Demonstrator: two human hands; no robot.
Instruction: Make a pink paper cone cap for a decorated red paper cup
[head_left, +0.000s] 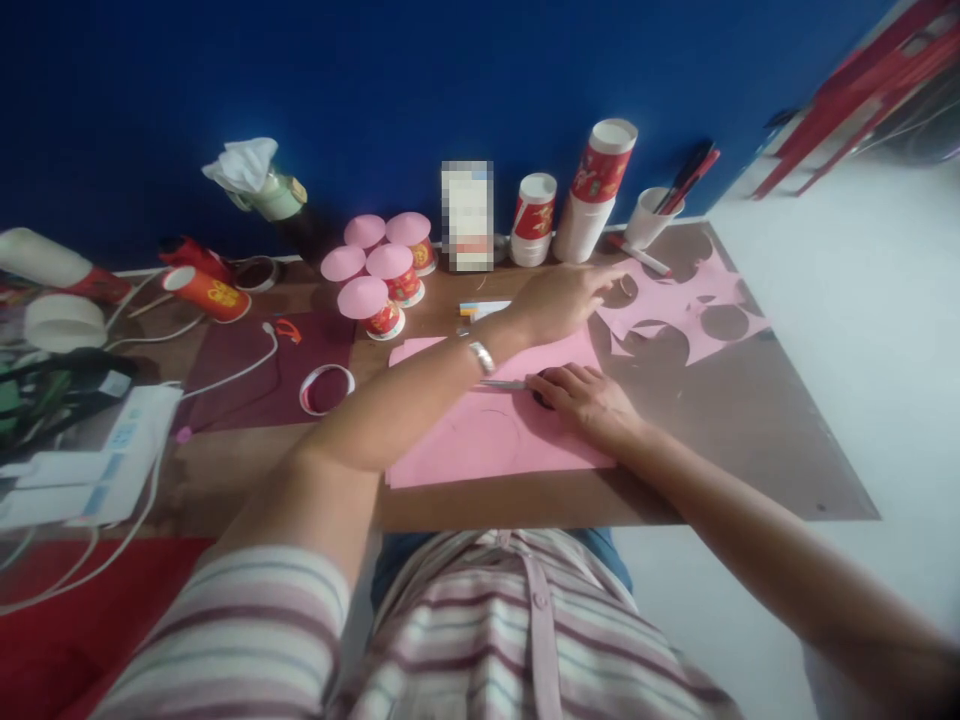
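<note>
Brown table [247, 470], back edge against the blue wall [375, 90], left side crowded with cables [225, 378]. Open grey mat [750, 430] on the right. Smooth flat pink sheet [480, 440] near the front edge. Beyond it, pink scrap [690, 300] cut with round holes. Pink-capped paper cups [375, 290] clustered behind.

Reaches across with left hand [562, 295], fingers loosely spread, to the scrap's edge. Rests right hand [589, 400] on the sheet, curled round scissors [506, 384], blades pointing left.

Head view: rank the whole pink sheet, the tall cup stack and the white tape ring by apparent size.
1. pink sheet, largest by far
2. cup stack
3. white tape ring, smallest
The stack stands farther from the camera than the ring, so its look understates it.
</note>
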